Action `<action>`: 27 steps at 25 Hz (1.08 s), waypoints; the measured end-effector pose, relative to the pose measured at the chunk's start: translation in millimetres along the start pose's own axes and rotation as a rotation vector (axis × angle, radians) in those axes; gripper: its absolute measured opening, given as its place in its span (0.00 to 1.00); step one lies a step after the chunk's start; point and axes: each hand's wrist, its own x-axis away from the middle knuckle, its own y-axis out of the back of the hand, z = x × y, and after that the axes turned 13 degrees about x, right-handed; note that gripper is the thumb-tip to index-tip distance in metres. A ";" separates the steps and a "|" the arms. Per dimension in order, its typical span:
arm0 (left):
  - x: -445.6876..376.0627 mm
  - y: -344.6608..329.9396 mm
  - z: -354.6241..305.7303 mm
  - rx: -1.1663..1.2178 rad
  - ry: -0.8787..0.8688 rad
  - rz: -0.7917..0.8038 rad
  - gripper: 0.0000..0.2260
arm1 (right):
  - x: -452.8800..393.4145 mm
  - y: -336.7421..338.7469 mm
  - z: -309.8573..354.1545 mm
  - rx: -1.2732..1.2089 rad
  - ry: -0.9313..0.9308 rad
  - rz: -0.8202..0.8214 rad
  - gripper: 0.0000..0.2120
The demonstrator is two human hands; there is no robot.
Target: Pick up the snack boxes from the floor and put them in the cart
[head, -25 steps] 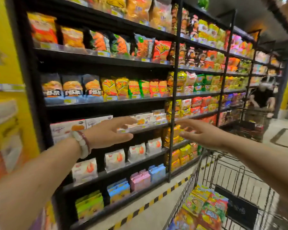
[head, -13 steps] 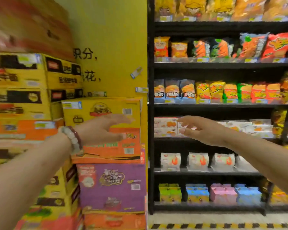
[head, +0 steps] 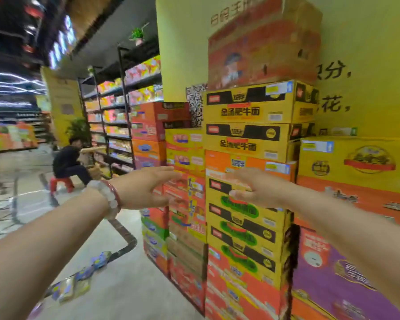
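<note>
Reaching out w/ both hands, left hand (head: 146, 189) & right hand (head: 259, 188) spread loose, holding nothing, snack boxes (head: 83, 278) on floor

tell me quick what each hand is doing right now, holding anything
Left hand: open, fingers stretched out, holding nothing.
Right hand: open, fingers relaxed, holding nothing.
</note>
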 end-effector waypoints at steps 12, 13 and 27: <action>153.5 24.2 198.8 -0.023 0.687 -0.114 0.29 | -245.6 -56.9 190.8 -0.012 0.608 -0.013 0.28; 154.9 23.9 211.8 -0.024 0.722 -0.127 0.29 | -262.7 -60.2 199.3 -0.011 0.643 -0.013 0.28; 196.3 7.6 401.6 -0.028 1.052 -0.221 0.28 | -484.8 -142.0 380.9 -0.260 0.856 0.062 0.26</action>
